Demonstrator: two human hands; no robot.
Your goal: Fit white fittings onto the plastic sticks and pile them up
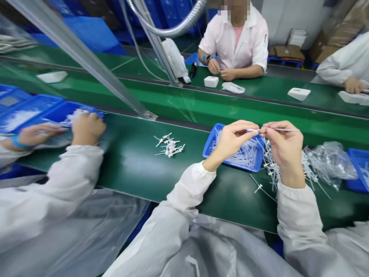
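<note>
**Two-hand fingertip work: small white piece meets thin tube**

Left end of the tabletop: a co-worker's hands at blue bins. Next, nearer the far edge than the near one, a small pile of white-jointed tubes. Then a blue tray by the far edge, loaded with thin loose tubes. Above it, left hand nearly closed, thumb and fingers pinching a small white piece; exact shape too small to tell. Right hand just beside, also pinched, holding a thin tube roughly level. Step looks like fitting tube to piece; whether they're joined, cannot tell. Next move likely calls for aligned ends and a steady push. Beneath and beside the right hand, a bigger jointed heap; then clear bag, blue bin at the right.
</note>
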